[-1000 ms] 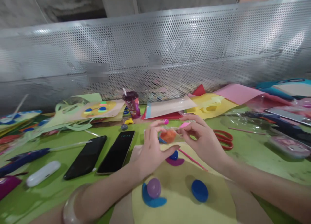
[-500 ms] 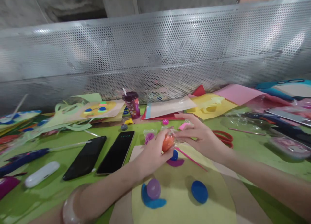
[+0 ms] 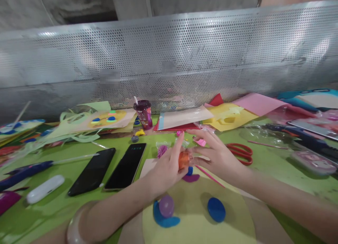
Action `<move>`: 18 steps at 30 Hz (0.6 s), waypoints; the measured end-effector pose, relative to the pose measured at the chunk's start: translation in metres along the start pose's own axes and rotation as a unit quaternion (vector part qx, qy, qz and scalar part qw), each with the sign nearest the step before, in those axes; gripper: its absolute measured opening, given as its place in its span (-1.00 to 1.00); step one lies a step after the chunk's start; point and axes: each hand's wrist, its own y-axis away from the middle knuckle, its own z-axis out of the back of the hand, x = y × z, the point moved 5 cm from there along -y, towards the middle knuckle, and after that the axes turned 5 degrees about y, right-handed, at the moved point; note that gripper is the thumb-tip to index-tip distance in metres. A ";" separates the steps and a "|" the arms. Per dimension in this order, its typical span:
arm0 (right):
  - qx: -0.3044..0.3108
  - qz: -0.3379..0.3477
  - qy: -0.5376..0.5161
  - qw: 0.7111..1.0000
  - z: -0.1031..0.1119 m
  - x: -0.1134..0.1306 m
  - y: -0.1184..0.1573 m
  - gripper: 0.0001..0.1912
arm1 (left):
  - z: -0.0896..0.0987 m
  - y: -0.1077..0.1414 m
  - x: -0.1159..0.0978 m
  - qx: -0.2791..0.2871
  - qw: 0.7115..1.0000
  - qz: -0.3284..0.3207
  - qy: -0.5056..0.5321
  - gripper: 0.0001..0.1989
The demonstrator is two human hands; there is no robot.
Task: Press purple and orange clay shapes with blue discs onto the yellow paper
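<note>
My left hand [image 3: 167,166] is closed around an orange ball of modelling clay [image 3: 184,160] in clear plastic wrap. Its index finger points upward. Just to the right, my right hand [image 3: 215,154] has its fingers spread, and the lower fingertips touch the wrapped end. Below both hands lies a pale yellow paper shape [image 3: 195,215] on a beige sheet. On it are a flat blue oval [image 3: 216,209], a light purple ball [image 3: 166,206] against a blue crescent [image 3: 169,222], and a magenta piece [image 3: 191,178] beside a small blue piece [image 3: 189,171], partly hidden by my left hand.
Two phones [image 3: 92,171] [image 3: 126,166], a white case [image 3: 45,189] and a glue gun [image 3: 29,171] lie left. A purple cup [image 3: 143,114] stands behind. Red scissors [image 3: 239,153] are right. A perforated metal panel [image 3: 169,57] closes off the back.
My left index finger has lifted and the orange clay has turned in its grip. My right hand has dropped slightly, its fingers spread wider. The view has shifted a little.
</note>
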 end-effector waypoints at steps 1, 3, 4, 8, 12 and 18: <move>0.009 -0.004 0.005 1.000 -0.001 0.001 0.000 -0.88 | -0.001 0.000 0.000 -0.001 1.000 0.001 0.005 -0.15; 0.018 -0.015 0.005 1.000 -0.003 0.004 0.001 -0.89 | -0.001 0.000 -0.001 -0.005 1.000 0.007 0.014 -0.13; 0.018 -0.019 0.003 1.000 -0.003 0.005 0.001 -0.90 | -0.001 0.000 -0.001 -0.009 1.000 0.011 0.018 -0.13; 0.001 -0.025 0.004 1.000 -0.004 0.008 0.003 -0.91 | 0.001 -0.001 -0.003 -0.017 0.999 0.022 0.029 -0.13; -0.019 -0.025 0.018 0.999 -0.001 0.007 0.003 -0.85 | 0.004 0.000 0.000 -0.016 0.999 0.043 0.019 -0.15; -0.010 -0.004 0.035 0.999 -0.002 0.008 0.002 -0.85 | 0.003 0.000 0.000 -0.032 0.998 0.033 0.037 -0.14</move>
